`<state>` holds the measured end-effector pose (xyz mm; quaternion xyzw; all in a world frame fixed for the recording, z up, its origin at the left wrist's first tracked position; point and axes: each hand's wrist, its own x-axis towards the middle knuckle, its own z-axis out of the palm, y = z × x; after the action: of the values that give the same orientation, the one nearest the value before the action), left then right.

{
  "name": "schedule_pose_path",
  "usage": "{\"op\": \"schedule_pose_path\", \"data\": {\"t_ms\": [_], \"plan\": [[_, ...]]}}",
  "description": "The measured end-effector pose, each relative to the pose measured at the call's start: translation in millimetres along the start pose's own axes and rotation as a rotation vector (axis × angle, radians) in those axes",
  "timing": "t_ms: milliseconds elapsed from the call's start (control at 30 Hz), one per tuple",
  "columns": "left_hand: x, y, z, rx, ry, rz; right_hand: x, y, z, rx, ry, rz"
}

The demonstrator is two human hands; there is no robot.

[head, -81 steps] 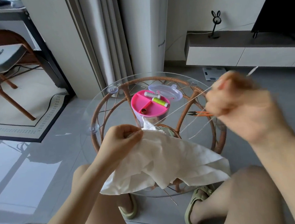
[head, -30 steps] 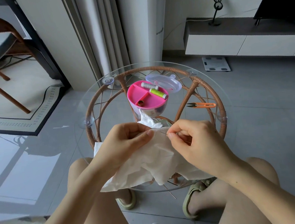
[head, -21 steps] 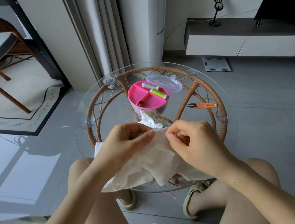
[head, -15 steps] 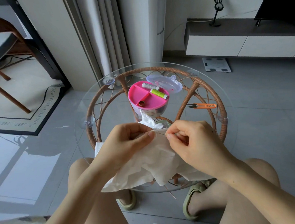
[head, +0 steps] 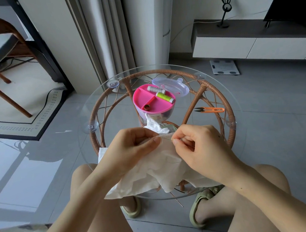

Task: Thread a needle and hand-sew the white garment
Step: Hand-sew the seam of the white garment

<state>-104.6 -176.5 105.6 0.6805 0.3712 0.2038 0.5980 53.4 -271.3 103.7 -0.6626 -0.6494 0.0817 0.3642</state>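
Note:
The white garment (head: 153, 172) lies bunched on the near half of the round glass table (head: 241, 131). My left hand (head: 131, 150) pinches a fold of its upper edge between thumb and fingers. My right hand (head: 200, 145) pinches a thin needle (head: 167, 139) at that same edge, the tip pointing left toward my left fingertips. The thread is too fine to make out.
A pink sewing kit tray (head: 153, 102) with a grey spool (head: 153, 89), a green spool (head: 165, 97) and a clear lid (head: 171, 86) sits at the table's middle. Orange thread snips (head: 210, 109) lie to the right. My knees are under the near rim.
My right hand came down from a raised pull to the right, back to the garment edge. Over the last second both hands have stayed almost still at the fold.

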Motion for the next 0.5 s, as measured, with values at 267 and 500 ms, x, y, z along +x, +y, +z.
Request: {"op": "schedule_pose_path", "data": {"t_ms": [267, 500], "plan": [[-1.1, 4.2, 4.2, 0.303, 0.031, 0.157, 2.6, -4.0, 6.8, -0.107, -0.028, -0.011], [-0.3, 2.5, 1.4, 0.121, 0.030, 0.008, 2.6, 2.8, -2.1, 0.092, -0.068, 0.066]]}}
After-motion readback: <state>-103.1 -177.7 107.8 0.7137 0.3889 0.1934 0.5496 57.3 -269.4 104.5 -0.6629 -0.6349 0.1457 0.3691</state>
